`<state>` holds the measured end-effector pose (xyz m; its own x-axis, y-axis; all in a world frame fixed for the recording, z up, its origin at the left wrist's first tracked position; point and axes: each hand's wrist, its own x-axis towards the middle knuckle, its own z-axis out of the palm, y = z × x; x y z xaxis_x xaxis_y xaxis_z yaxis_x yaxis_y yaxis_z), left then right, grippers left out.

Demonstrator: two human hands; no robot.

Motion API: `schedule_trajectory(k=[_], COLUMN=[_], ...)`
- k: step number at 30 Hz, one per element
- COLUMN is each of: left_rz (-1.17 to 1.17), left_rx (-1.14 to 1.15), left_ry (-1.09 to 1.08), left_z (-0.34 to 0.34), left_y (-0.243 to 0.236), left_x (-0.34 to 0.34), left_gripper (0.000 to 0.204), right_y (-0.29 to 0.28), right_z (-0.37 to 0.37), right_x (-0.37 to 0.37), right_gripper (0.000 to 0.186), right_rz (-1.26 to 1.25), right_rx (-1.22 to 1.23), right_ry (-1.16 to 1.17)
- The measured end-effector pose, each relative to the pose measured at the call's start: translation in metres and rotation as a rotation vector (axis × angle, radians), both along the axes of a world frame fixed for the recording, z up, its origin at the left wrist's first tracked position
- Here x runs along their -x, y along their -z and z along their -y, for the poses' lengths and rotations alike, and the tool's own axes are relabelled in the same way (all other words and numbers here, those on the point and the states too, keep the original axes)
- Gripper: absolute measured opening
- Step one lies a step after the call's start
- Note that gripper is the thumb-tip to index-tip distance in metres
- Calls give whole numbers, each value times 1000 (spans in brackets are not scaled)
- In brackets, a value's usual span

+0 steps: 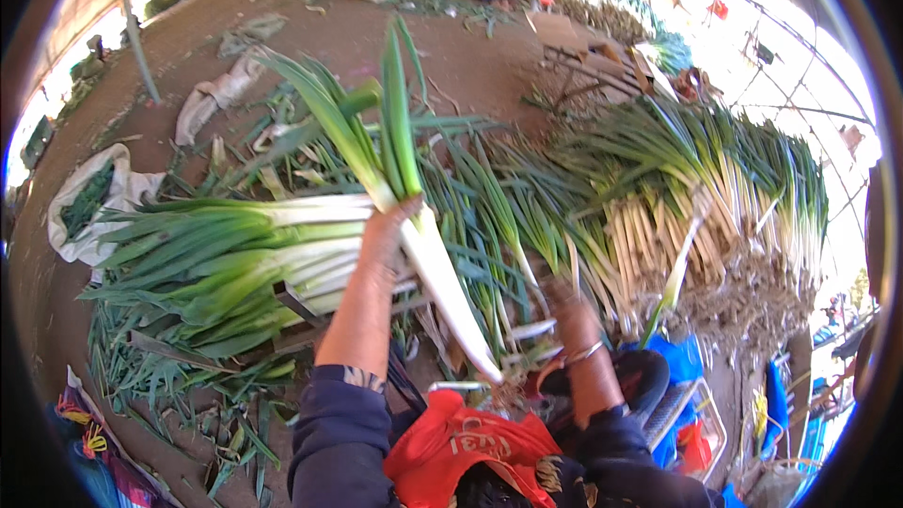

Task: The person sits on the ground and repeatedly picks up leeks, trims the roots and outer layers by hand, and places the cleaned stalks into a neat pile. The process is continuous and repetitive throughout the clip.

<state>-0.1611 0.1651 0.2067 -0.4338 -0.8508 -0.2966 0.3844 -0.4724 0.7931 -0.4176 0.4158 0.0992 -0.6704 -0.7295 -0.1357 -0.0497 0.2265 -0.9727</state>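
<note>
My left hand (pixel 386 230) is closed around the upper shank of a thick leek (pixel 448 284). Its green leaves point up and away, while its long white stalk slants down to the right toward my lap. Lower right is my right hand (pixel 570 312), with a bracelet at its wrist. Motion blurs its fingers, and I cannot make out whether they hold anything. It is close to some loose leeks (pixel 513 235) lying in the middle. Beside my left forearm, a stack of leeks with clean white stalks (pixel 324 259) lies on a low support, leaves to the left.
At right stands a big heap of leeks with soil-covered roots (pixel 743 282). Leaf scraps (pixel 230 442) litter the ground at left. A white sack (pixel 118 198) of green pieces sits far left. Blue and red plastic bags (pixel 691 452) hang by a metal frame at lower right.
</note>
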Motion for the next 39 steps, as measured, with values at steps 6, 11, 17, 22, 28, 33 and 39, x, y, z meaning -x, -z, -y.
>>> schedule_trajectory(k=[6, 11, 17, 22, 28, 33, 39], left_rz=[-190, -195, -323, -244, -119, -223, -167], left_rx=[25, 49, -11, -59, -104, -175, -121], left_ry=[79, 109, 139, 52, -1, 83, 46], left_z=[-8, -9, -43, -40, -43, -47, -40], left_y=[8, 6, 5, 33, 30, 29, 49], left_x=[22, 19, 46, 47, 60, 61, 71], left_gripper=[36, 34, 38, 26, 21, 22, 20], right_y=[-40, -52, -63, -67, -80, -95, -71], right_z=[-7, -21, 13, 7, -4, -16, -34], right_x=[-120, -95, -101, -124, -133, -132, -133], right_gripper=[53, 51, 47, 42, 79, 81, 71], right_rz=[468, 177, -235, -411, -579, -531, -511], right_rx=[-183, -250, -97, -176, -277, -349, -358], right_ry=[-448, -462, -293, -343, -441, -404, -381])
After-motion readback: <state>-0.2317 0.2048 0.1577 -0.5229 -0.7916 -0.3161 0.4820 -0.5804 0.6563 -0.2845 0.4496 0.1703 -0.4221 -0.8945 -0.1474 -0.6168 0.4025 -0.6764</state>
